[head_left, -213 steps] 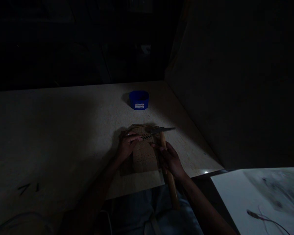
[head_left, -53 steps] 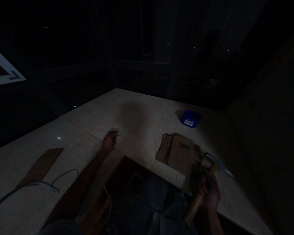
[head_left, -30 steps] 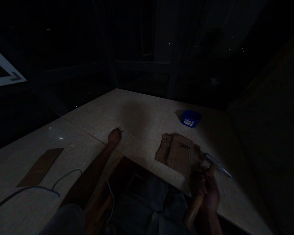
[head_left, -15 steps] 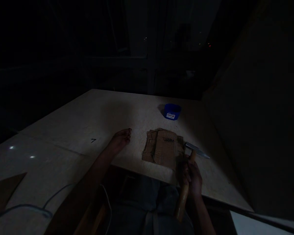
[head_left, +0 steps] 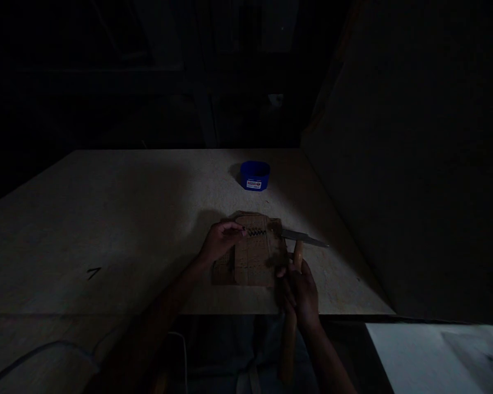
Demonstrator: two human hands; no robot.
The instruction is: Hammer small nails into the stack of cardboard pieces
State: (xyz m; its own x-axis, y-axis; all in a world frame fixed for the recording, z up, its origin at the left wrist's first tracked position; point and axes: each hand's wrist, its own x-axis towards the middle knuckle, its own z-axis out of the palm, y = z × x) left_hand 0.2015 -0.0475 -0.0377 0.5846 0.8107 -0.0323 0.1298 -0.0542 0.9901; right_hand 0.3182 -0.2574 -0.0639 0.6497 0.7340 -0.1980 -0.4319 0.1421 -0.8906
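A worn brown cardboard piece (head_left: 252,265), layered and torn at its edges, lies near the front of the table. Across its upper part runs a zigzag row of small dark pieces (head_left: 257,232), too dim to identify. My left hand (head_left: 224,239) is over the cardboard's left side, thumb and forefinger pinched at the left end of that row; what is between them is too small to name. My right hand (head_left: 302,290) wraps around the wooden handle of a hammer (head_left: 304,237). The hammer's metal head rests at or just above the cardboard's right edge.
A blue plastic tub (head_left: 254,178) with a white label stands behind the cardboard. Small dark thin pieces (head_left: 93,271) lie on the table (head_left: 156,219) at left. A cable (head_left: 49,346) curves at lower left. A tall panel (head_left: 394,164) borders the right side.
My left hand has moved right, from bare table onto the cardboard beside the dark row. My right hand still grips the hammer. The view has turned to the right.
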